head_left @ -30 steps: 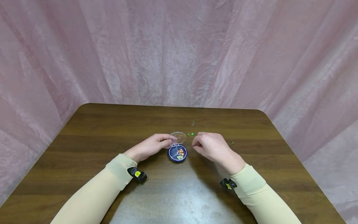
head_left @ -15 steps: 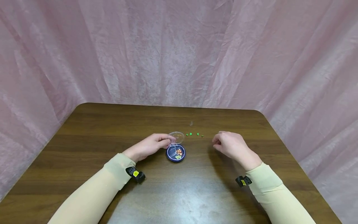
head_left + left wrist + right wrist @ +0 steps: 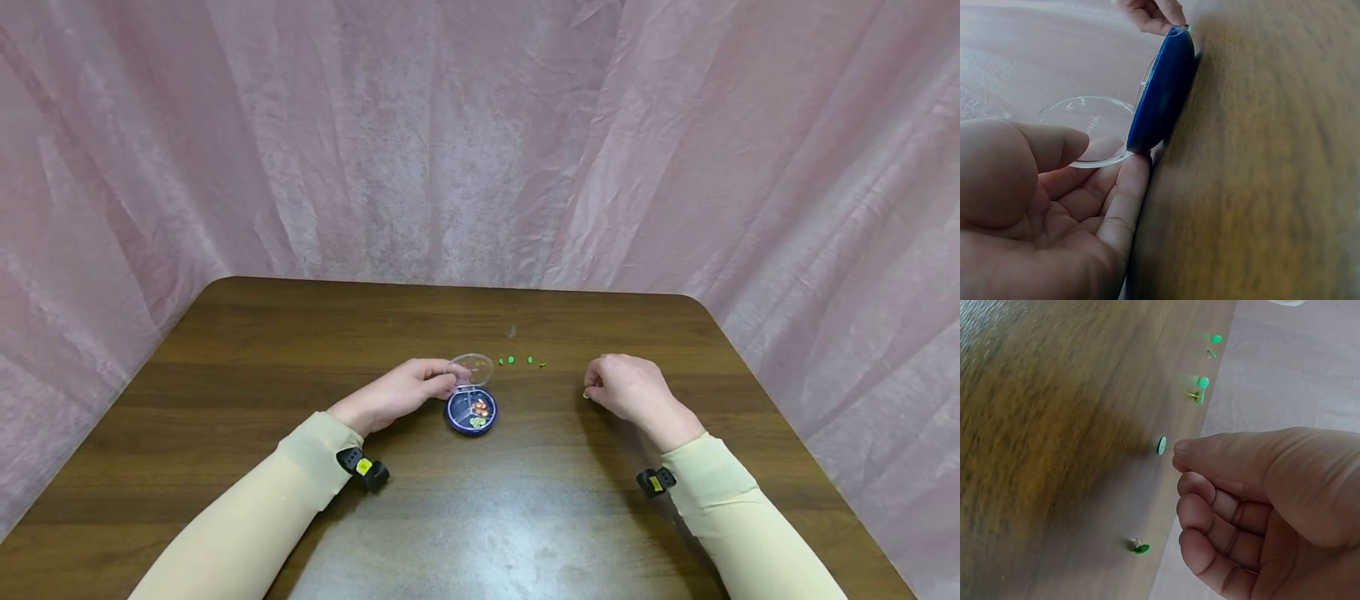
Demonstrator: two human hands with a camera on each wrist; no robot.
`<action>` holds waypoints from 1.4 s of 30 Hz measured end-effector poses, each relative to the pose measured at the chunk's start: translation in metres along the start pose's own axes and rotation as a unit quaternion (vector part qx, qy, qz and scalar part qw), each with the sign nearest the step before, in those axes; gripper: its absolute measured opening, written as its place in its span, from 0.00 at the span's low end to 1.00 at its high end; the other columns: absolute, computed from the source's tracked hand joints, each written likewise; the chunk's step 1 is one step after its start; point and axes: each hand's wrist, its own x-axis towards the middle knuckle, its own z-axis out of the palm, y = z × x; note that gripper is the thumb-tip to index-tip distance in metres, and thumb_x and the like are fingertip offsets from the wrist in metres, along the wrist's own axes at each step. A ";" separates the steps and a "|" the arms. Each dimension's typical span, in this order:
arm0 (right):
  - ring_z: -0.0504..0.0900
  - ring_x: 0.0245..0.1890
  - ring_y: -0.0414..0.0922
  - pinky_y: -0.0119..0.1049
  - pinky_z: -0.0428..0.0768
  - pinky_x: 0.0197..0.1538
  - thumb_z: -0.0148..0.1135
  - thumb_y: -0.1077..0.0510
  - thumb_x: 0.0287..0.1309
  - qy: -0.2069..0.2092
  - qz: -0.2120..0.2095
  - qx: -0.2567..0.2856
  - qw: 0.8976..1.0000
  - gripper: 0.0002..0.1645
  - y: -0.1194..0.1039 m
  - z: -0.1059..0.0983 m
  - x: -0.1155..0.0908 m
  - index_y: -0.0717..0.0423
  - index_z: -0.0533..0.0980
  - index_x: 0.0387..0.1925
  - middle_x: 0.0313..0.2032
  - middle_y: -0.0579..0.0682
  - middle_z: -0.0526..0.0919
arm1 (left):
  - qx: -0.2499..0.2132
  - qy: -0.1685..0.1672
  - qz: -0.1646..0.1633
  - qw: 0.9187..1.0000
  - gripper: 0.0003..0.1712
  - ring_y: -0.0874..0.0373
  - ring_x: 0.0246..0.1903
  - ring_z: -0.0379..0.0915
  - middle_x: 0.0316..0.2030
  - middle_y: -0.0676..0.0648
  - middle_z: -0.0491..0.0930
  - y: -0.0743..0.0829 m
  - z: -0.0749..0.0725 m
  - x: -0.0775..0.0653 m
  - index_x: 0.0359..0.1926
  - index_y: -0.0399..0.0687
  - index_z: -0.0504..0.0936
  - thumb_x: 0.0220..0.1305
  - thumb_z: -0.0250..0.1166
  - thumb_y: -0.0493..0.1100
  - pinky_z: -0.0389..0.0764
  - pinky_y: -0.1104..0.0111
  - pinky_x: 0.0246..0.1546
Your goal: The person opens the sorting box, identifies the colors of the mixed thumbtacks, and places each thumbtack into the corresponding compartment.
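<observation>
A round dark-blue case with divided compartments sits on the table, its clear lid raised. Copper-coloured thumbtacks lie in one compartment and pale green ones in another. My left hand holds the case at the hinge side, thumb over the clear lid and fingers beneath it. Off to the right, my right hand pinches a thumbtack by its pin between thumb and forefinger, the round head pointing away from the fingertips. Its other fingers are curled in.
Several green thumbtacks lie in a loose row beyond the case, between both hands. One more green thumbtack lies near the right hand, which hides it in the head view. A pink curtain hangs behind the wooden table.
My right hand has moved right, away from the case, uncovering two green thumbtacks. A thumbtack's pale head now shows at its fingertips. The left hand stays on the case.
</observation>
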 end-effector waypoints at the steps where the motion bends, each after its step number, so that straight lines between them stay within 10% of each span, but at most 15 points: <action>1: 0.77 0.28 0.39 0.43 0.76 0.31 0.69 0.54 0.51 0.001 0.001 0.000 1.000 0.04 0.000 0.000 0.000 0.40 0.81 0.25 0.24 0.36 0.78 | -0.001 0.000 0.001 1.000 0.20 0.54 0.56 0.76 0.57 0.47 0.79 0.000 0.000 0.000 0.62 0.41 0.78 0.76 0.55 0.43 0.74 0.65 0.57; 42: 0.73 0.23 0.40 0.42 0.74 0.25 0.63 0.56 0.49 0.019 0.029 -0.004 0.999 0.11 -0.002 0.007 -0.002 0.39 0.74 0.16 0.20 0.37 0.75 | 0.001 -0.003 0.010 1.000 0.21 0.50 0.58 0.74 0.59 0.43 0.78 0.001 0.002 0.000 0.63 0.38 0.77 0.76 0.54 0.43 0.74 0.63 0.58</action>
